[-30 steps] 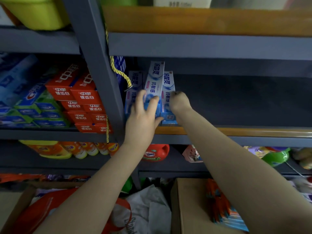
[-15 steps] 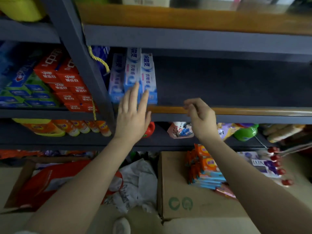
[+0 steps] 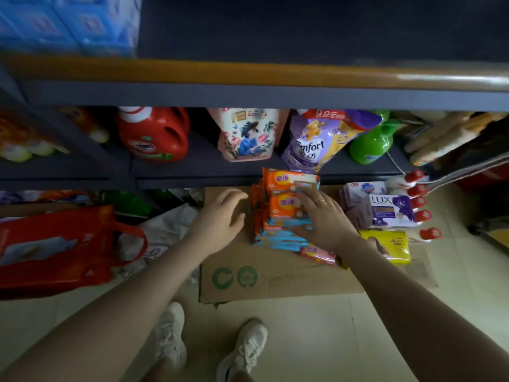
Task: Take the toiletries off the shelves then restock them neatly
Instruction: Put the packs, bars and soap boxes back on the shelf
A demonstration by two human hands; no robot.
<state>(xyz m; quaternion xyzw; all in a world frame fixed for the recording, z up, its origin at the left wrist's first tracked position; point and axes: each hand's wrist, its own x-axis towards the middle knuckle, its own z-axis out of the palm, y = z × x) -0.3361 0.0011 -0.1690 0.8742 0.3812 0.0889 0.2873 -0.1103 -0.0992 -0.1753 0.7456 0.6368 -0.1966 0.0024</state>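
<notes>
Change: both hands lowered from the shelved toothpaste to the soap packs [image 3: 286, 208] on the cardboard box [image 3: 272, 274].
Right hand [image 3: 323, 221]: laid open on the stack, nothing gripped yet.
Left hand [image 3: 220, 216]: released, beside it.
Meaning: next batch likely fetched for restocking.

A stack of packets [image 3: 286, 210] sits on the cardboard box [image 3: 264, 274] before the shelf [image 3: 248, 172], between my left hand [image 3: 220, 219] and right hand [image 3: 325, 221] (right one resting on it); soap boxes [image 3: 385, 210] lie to its right.

I read "LUX" on the soap box [image 3: 385, 209] just right of my right hand [image 3: 325, 219], and "mfort" on the purple pouch [image 3: 314, 147] above it.
</notes>
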